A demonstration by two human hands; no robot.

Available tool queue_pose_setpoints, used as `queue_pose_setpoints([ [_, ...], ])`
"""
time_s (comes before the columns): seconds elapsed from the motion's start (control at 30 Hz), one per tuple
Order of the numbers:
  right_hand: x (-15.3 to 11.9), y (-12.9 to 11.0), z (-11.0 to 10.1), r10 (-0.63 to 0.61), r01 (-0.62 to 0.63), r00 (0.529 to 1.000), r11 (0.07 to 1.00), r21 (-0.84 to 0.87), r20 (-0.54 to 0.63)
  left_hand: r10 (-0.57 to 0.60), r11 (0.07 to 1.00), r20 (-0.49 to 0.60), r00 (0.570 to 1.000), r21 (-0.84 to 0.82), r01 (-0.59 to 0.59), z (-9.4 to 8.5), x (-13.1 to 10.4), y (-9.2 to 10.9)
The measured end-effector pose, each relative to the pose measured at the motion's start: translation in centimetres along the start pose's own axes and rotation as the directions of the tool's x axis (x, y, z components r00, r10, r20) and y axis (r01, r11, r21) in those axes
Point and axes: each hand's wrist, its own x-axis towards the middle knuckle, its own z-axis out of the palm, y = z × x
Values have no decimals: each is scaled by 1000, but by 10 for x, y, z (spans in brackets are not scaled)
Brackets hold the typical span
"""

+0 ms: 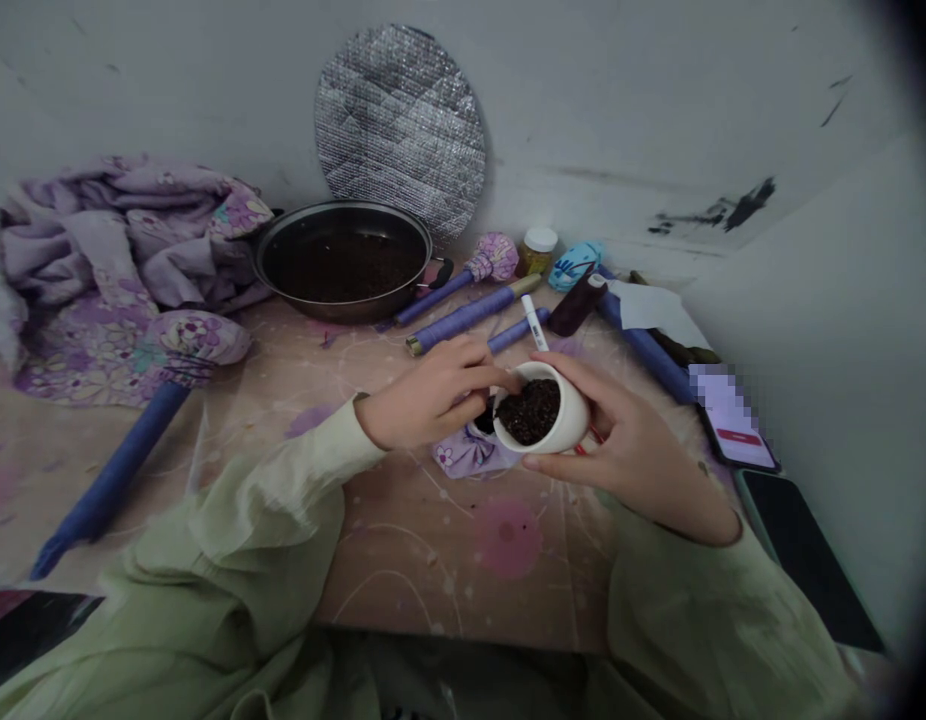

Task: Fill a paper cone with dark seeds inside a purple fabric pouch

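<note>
My right hand point(632, 435) grips a white cup point(574, 410) from its right side, thumb near the front edge. The cup is tilted, its mouth turned left and toward me, with dark brown crumbly material point(534, 412) inside. From the left comes my left hand point(437, 395), fingers apart, its index fingertip at the material just inside the cup's rim. Its lower fingers are bent beside a purple floral cloth point(467, 458) that lies below the cup. Something dark shows in the cloth, partly covered by the cup and fingers.
A wide dark pan point(343, 308) with dark contents stands behind, before a round silver mat point(399, 120). Blue-wrapped rods point(463, 318), a white-capped jar point(536, 252), a thread spool point(578, 303) and a marker point(534, 322) lie beyond the cup. Phones point(804, 555) are right; bunched purple cloth point(118, 240) left.
</note>
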Motion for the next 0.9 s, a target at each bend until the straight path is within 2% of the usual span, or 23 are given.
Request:
queue_pose_setpoints([
  [0.23, 0, -2, 0, 1, -1, 1000, 1000, 5, -1, 30, 999, 29, 999, -26, -29, 3, 0, -1],
  [0.37, 0, -2, 0, 1, -1, 1000, 1000, 2, 2, 9, 1000, -10, 1000, -16, -9, 1, 0, -1],
  [0.47, 0, -2, 0, -4, 4, 1000, 1000, 1, 1, 36, 999, -34, 999, -33, -37, 1, -1, 0],
  [0.63, 1, -2, 0, -5, 5, 1000, 1000, 2, -1, 78, 996, -44, 996, -47, -80, -1, -1, 0],
  [0.9, 0, -1, 0, 10, -10, 1000, 1000, 10, 7, 60, 998, -37, 998, -17, -61, -1, 0, -1],
])
